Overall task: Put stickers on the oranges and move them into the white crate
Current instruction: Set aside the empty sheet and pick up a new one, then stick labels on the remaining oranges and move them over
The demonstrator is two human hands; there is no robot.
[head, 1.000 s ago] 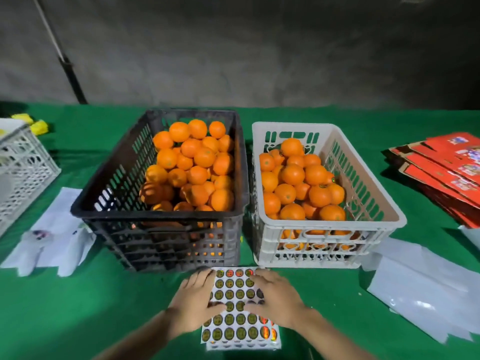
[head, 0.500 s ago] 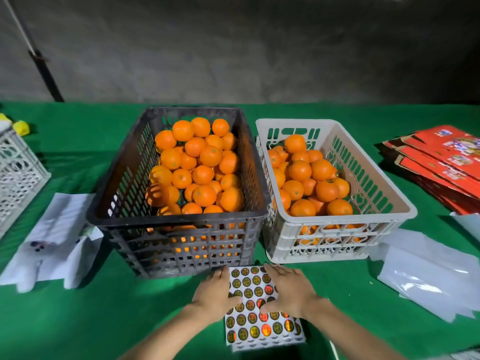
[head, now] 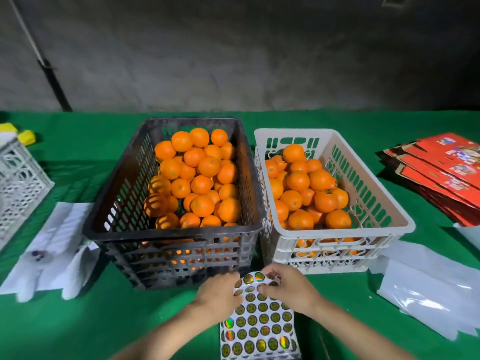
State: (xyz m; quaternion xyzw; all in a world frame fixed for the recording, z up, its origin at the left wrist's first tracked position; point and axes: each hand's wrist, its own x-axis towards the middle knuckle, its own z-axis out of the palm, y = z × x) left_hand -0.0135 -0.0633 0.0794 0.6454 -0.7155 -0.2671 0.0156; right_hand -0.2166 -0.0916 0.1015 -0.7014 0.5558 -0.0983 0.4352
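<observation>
A sticker sheet point(head: 259, 326) with rows of round shiny stickers lies on the green table at the near edge. My left hand point(head: 218, 294) grips its far left corner, and my right hand point(head: 288, 287) pinches its far right edge. That far edge curls up between the two hands. Just beyond them stands a black crate point(head: 168, 232) piled with oranges point(head: 200, 183). Right beside it, the white crate point(head: 337, 229) holds more oranges point(head: 298, 180), filling it about halfway.
A white lattice basket point(head: 18, 183) sits at the far left, with white papers point(head: 52, 250) in front of it. Red flat cartons point(head: 441, 175) are stacked at the right. Clear plastic bags point(head: 428, 289) lie near the right front.
My hands lay flat on the sticker sheet before. Now their fingers curl on its far edge, which has lifted off the table. The view has shifted slightly.
</observation>
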